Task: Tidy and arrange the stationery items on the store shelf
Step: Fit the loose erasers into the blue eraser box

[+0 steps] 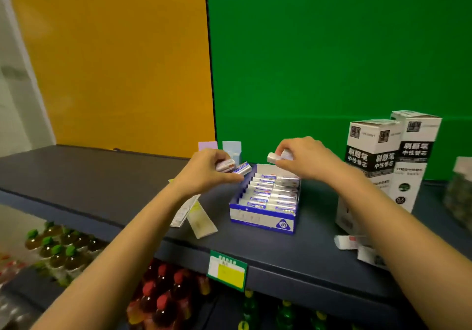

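Step in hand, my read: loading loose packs into the blue 2B box [255, 217], which sits mid-shelf [102, 181].

Left grip [207, 168] pinches the left packs [242, 169], which look like 2: 1 tucked under the fingers, 1 sticking out. They hover at 10 o'clock of the box, just off its back-left corner. Right grip [304, 158] pinches the right pack [273, 157] between thumb and fingertips, above the box's back edge at 12 o'clock. Neither pack touches the box.

Doing it well:
- Place 1 pack at a time, right pack first since it is closest.
- The back of the box shows bare white wall, so the free slot is probably there.
- Keep the pack level and parallel to the rows [268, 194], and lower it straight down without nudging packs that are seated.
- Turn the label up if it can be told; the print is too blurred to read here.

Axes:
- The rows lie with their long axis 9-to-3, stacked front to back.
- The right pack's long axis is near 9-to-3 with its free end toward 9, so it needs little turning.
- The protruding left pack runs about 8-to-2 with its free end toward 2. It needs a slight twist to match.

More loose packs [347, 242] lie at 4 o'clock of the box near the shelf front, likely next. White boxes [370, 150] stand at 3 o'clock and flat packets [201, 221] lie at 9.
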Available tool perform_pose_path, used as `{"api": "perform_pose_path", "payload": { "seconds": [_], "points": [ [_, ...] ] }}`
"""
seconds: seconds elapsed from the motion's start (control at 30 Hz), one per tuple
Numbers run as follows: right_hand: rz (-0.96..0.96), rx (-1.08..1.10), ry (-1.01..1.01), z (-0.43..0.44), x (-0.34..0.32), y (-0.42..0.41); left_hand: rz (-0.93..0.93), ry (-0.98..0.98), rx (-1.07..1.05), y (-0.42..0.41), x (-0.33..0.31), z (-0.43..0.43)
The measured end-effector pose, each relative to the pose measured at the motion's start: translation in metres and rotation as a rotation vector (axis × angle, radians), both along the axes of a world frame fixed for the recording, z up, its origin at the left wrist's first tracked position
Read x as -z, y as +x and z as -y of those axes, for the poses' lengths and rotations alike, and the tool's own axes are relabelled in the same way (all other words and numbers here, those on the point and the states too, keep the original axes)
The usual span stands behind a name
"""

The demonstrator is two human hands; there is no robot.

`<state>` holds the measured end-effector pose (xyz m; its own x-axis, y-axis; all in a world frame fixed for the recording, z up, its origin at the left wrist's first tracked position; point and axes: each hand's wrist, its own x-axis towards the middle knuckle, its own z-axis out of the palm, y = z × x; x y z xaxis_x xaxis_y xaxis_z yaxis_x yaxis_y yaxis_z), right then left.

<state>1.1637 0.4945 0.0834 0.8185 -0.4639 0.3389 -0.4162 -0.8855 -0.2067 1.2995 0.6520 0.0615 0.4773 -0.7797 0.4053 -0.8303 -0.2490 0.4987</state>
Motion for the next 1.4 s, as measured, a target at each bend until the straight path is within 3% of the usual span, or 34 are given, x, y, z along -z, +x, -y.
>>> {"api": "perform_pose_path", "payload": {
  "seconds": [0.53, 1.0, 1.4],
  "points": [
    [-0.140, 0.305, -0.033, 0.021, 0.025, 0.043, 0.087, 0.087, 0.291, 0.064, 0.012, 0.089],
    [-0.218, 0.285, -0.075, 0.039, 0.034, 0.049, 0.172, 0.102, 0.316, 0.069, 0.019, 0.116],
    [-0.125, 0.260, -0.236, 0.042, 0.046, 0.047, 0.213, 0.211, 0.305, 0.066, 0.021, 0.124]
  ]
}}
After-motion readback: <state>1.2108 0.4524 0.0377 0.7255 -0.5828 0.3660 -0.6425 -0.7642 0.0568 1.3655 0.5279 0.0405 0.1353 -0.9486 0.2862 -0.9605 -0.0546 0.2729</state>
